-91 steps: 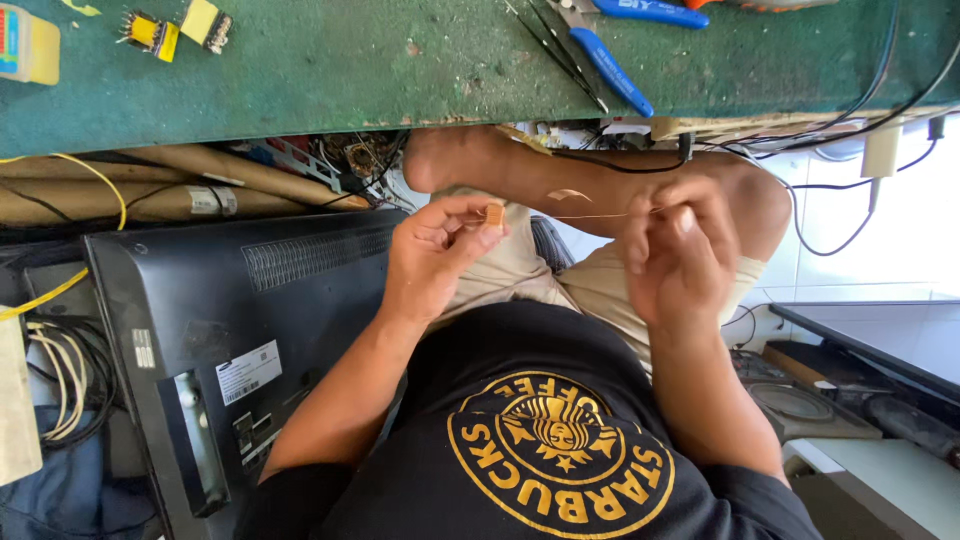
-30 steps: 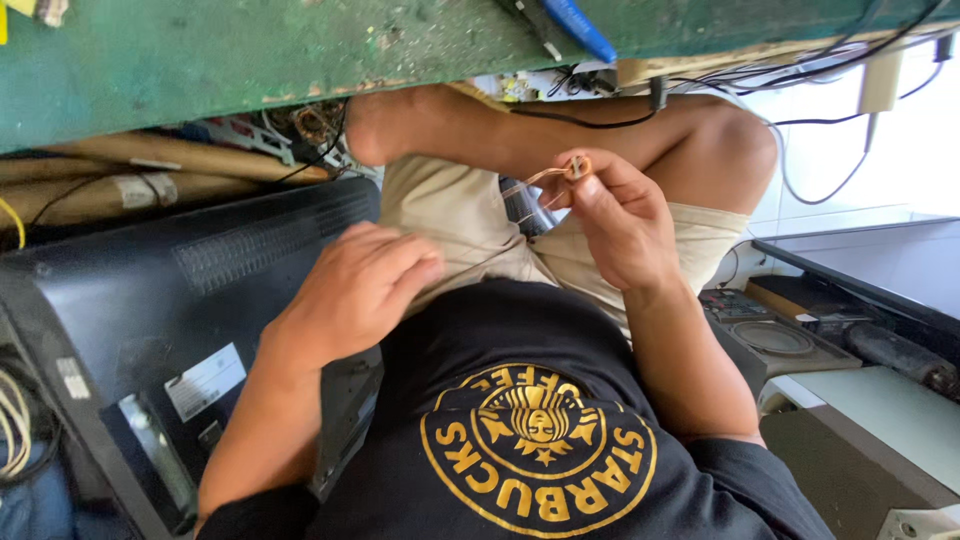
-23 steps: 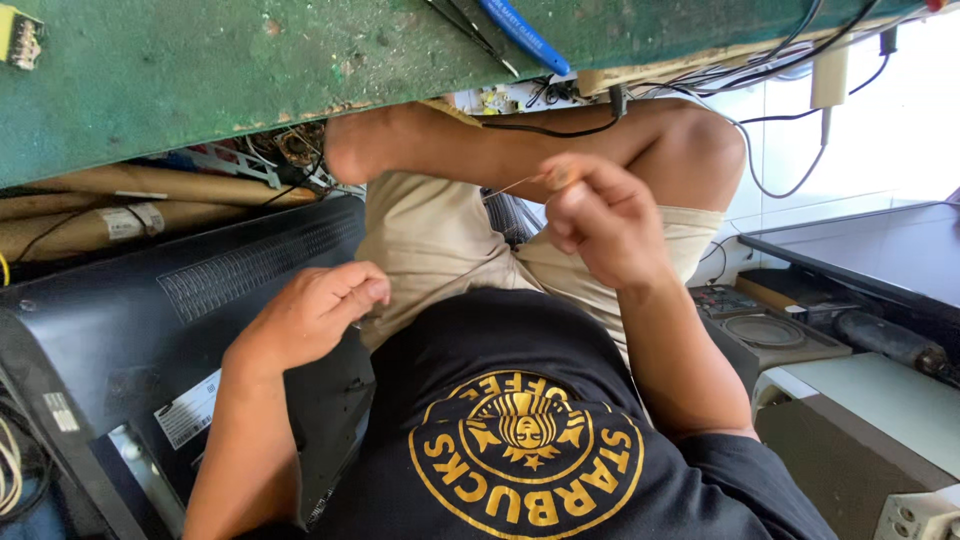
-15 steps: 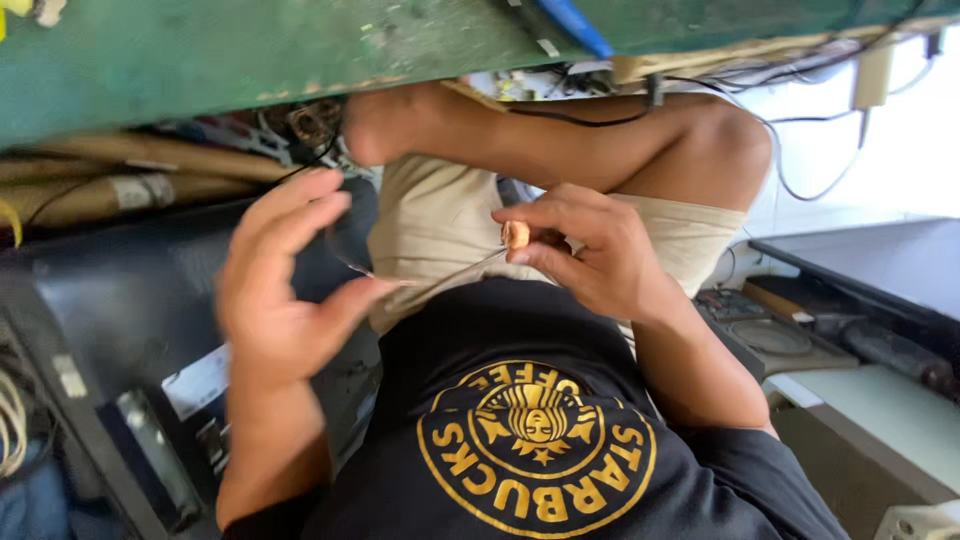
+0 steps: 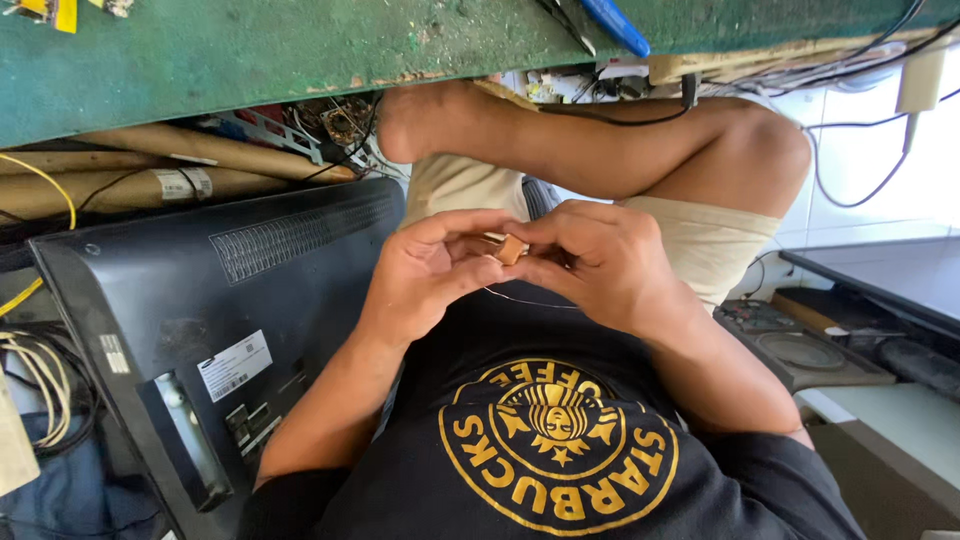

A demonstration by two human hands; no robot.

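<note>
I see a black monitor (image 5: 200, 330) leaning by my knee under the green bench (image 5: 250, 50). My left hand (image 5: 425, 275) and right hand (image 5: 600, 265) both pinch a small tan block (image 5: 511, 249) over my lap, fine wire (image 5: 530, 300) trailing below; winding seems underway, and the next turn needs steady tension

I see a white rectangular label (image 5: 233, 366) on the black monitor back (image 5: 200, 300) at left, and a round gold emblem (image 5: 558, 444) printed on the black shirt.
</note>
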